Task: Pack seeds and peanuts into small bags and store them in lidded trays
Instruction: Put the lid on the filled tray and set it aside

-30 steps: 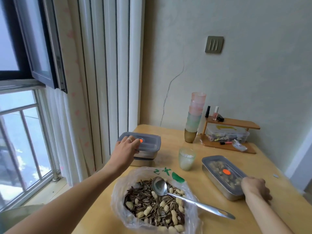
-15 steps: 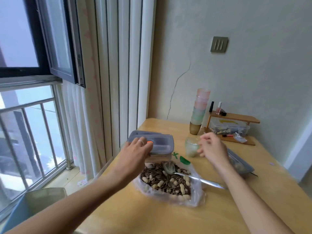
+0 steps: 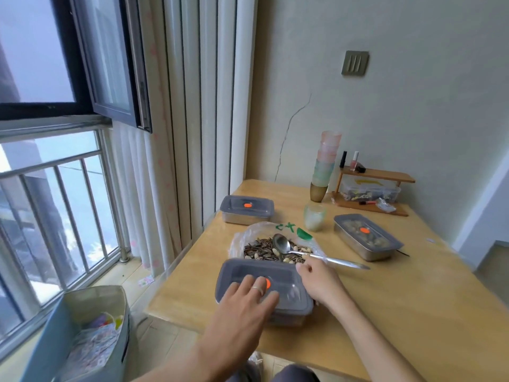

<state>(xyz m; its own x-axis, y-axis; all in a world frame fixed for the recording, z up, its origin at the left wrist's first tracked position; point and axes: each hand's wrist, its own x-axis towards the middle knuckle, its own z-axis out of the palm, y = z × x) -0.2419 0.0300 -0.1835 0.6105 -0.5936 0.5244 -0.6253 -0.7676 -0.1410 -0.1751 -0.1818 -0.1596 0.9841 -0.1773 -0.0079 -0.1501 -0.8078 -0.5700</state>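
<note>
A steel tray with a grey lid and an orange dot (image 3: 286, 279) stands near the table's front edge. My left hand (image 3: 245, 304) lies flat on its lid, fingers straight. My right hand (image 3: 321, 282) grips the tray's right end with curled fingers. Just behind it sits a clear bag of sunflower seeds and peanuts (image 3: 261, 250) with a metal spoon (image 3: 285, 246) resting in it. A second lidded tray (image 3: 246, 209) stands at the far left. A third lidded tray (image 3: 366, 239), on the right, shows contents through its lid.
A frosted cup (image 3: 314, 220) stands behind the bag. At the back by the wall are a stack of coloured cups (image 3: 325, 166) and a wooden shelf (image 3: 377, 176) with small bottles. An open box (image 3: 91, 326) sits on the floor, left of the table.
The upper tray left the far-left stack with my left hand and now stands at the front edge. My right hand left the right tray and now holds the near tray's right end.
</note>
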